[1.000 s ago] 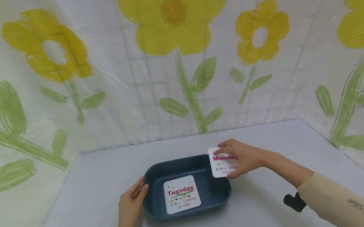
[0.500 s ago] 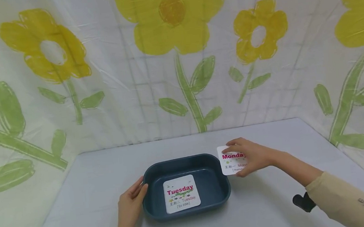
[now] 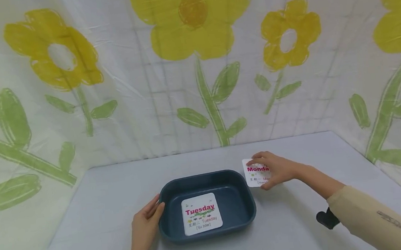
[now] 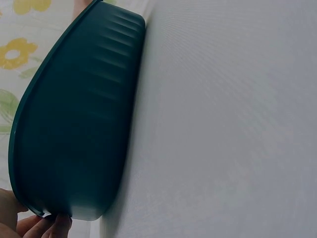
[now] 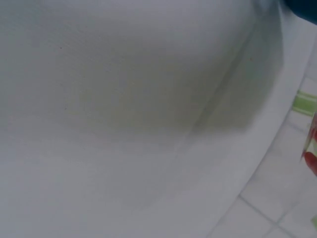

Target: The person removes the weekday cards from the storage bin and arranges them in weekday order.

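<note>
In the head view my left hand (image 3: pixel 144 223) pinches the left end of a dark blue plastic tray (image 3: pixel 239 213), thumb over the rim. The left wrist view shows the fingertips (image 4: pixel 62 223) against the tray's outer wall (image 4: pixel 74 114). A square white card printed "Tuesday" (image 3: pixel 202 214) lies face up inside, towards the left. Just beyond the tray's right end, my right hand (image 3: pixel 279 169) grips a white "Monday" card (image 3: pixel 254 174) between thumb and fingers, covering its right part. Only a fingertip (image 5: pixel 311 161) shows in the right wrist view.
The tray stands on a white-covered table (image 3: pixel 119 189). A white curtain (image 3: pixel 126 108) with yellow flowers hangs behind it. A small black object (image 3: pixel 327 218) shows beside the right sleeve (image 3: pixel 368 209). The hand's shadow falls on the tabletop (image 5: pixel 148 99).
My right hand has moved right with the "Monday" card, from over the tray's right rim to beside it. The tray, the "Tuesday" card and my left hand have stayed in place.
</note>
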`<control>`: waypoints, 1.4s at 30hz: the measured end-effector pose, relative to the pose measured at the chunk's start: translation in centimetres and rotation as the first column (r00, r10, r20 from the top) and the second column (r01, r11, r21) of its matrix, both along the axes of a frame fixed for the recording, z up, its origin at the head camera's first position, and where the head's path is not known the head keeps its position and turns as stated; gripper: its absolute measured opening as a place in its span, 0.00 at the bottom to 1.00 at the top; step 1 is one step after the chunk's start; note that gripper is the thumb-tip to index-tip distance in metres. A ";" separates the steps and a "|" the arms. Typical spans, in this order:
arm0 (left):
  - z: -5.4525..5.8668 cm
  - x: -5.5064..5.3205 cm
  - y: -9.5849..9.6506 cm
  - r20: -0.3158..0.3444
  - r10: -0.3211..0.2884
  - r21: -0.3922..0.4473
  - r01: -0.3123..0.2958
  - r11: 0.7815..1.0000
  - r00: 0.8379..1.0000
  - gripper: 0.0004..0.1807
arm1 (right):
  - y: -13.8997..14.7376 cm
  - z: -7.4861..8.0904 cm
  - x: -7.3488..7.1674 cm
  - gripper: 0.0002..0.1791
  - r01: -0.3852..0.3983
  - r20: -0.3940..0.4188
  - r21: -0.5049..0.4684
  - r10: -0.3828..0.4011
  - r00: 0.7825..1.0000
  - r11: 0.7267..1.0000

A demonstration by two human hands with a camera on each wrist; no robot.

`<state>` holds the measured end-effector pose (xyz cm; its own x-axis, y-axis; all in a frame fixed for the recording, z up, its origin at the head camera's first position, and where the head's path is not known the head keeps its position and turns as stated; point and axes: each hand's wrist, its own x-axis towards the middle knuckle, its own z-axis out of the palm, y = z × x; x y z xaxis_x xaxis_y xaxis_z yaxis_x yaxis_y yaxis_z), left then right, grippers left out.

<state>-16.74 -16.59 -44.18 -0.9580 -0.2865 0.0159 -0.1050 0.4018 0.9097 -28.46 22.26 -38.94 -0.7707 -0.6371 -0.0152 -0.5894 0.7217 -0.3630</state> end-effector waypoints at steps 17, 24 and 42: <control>-0.1 -0.1 0.3 0.024 0.030 0.001 -0.030 1.000 0.999 0.24 | -0.2 -1.9 -3.4 0.39 0.044 0.107 0.079 -0.052 0.993 0.996; 0.0 -0.2 0.3 0.032 0.026 0.006 -0.026 1.000 0.999 0.25 | -0.4 -2.2 -4.7 0.38 0.065 0.118 0.104 -0.077 0.990 0.992; -0.2 -0.1 0.2 -0.020 0.025 -0.004 -0.025 1.000 0.999 0.25 | -1.4 -2.6 -5.9 0.39 0.109 0.188 0.197 -0.146 0.971 0.974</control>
